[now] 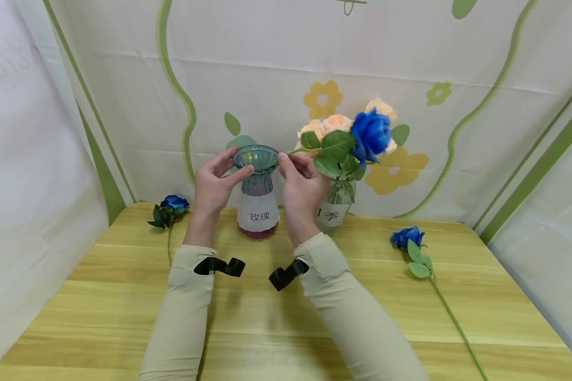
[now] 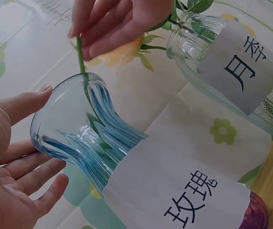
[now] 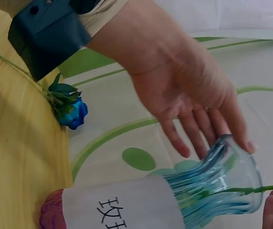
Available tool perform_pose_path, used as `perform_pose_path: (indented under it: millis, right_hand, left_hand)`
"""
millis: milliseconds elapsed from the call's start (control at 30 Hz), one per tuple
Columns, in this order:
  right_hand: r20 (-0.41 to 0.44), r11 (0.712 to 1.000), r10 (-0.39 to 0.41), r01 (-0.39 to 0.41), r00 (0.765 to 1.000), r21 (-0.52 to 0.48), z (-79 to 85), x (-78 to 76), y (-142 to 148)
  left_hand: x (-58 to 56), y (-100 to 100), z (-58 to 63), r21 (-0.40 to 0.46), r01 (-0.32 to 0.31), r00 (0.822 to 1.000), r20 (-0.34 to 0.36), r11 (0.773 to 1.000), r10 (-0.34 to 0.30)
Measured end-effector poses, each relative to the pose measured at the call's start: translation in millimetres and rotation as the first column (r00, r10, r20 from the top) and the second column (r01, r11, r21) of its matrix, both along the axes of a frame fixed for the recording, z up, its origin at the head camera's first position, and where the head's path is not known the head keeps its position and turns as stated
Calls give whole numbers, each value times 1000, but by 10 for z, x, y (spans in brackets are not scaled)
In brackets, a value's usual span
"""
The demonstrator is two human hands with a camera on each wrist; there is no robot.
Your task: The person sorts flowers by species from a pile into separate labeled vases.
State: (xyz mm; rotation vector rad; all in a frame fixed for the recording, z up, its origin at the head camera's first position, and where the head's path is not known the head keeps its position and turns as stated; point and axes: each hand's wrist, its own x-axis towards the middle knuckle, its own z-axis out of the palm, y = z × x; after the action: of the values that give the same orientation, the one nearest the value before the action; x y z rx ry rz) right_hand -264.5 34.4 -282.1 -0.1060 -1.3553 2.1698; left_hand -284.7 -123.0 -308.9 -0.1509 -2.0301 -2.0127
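A blue-tinted glass vase with a white paper label and a reddish base stands upright on the table. My left hand holds its flared rim, thumb at the front and fingers around the left side. My right hand pinches the green stem of a blue rose just beside the vase's mouth. In the left wrist view, the stem runs over the rim and down inside the glass. The bloom and leaves lie out to the right, in front of some peach flowers.
Behind my right hand, a clear glass vase with another label holds several peach flowers. One blue rose lies at the table's left, another at its right. A patterned white cloth hangs behind the wooden table.
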Motion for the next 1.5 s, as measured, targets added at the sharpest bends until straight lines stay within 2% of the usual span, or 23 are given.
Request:
perform_pose_path:
  millis: [233, 400, 600, 700, 900, 1100, 1267, 1400, 1500]
  right_hand:
    - [150, 995, 2, -17, 989, 103, -113, -81, -56]
    - [163, 992, 64, -81, 985, 98, -208, -35, 3]
    - [228, 962, 175, -216, 958, 169, -416, 190, 262]
    - [228, 947, 200, -248, 953, 203, -513, 325, 469]
    - [276, 914, 215, -293, 937, 281, -656, 595, 953]
    - [347, 875, 197, -325, 917, 360, -774, 786, 1402]
    - [377, 810, 124, -313, 918, 495, -861, 920, 1758]
    - [411, 712, 30, -308, 911, 630, -927, 1035, 2121]
    - [447, 643, -63, -306, 893, 702, -978, 1122, 2423]
  left_hand:
    - [3, 13, 9, 5, 4, 1000, 1, 1000, -4]
    - [-4, 18, 7, 9, 13, 1000, -7, 1000, -13]
    - [-1, 26, 0, -3, 18, 1000, 2, 1000, -18]
    - [8, 27, 0, -8, 22, 1000, 14, 1000, -22]
    - [21, 8, 3, -5, 20, 1000, 18, 1000, -20]
    - [13, -18, -10, -4, 25, 1000, 10, 1000, -25]
    - [6, -29, -19, 1, 22, 1000, -7, 1000, -22]
    - [-1, -16, -20, 2, 24, 1000, -7, 1000, -24]
    - [2, -8, -19, -4, 21, 1000, 6, 1000, -21]
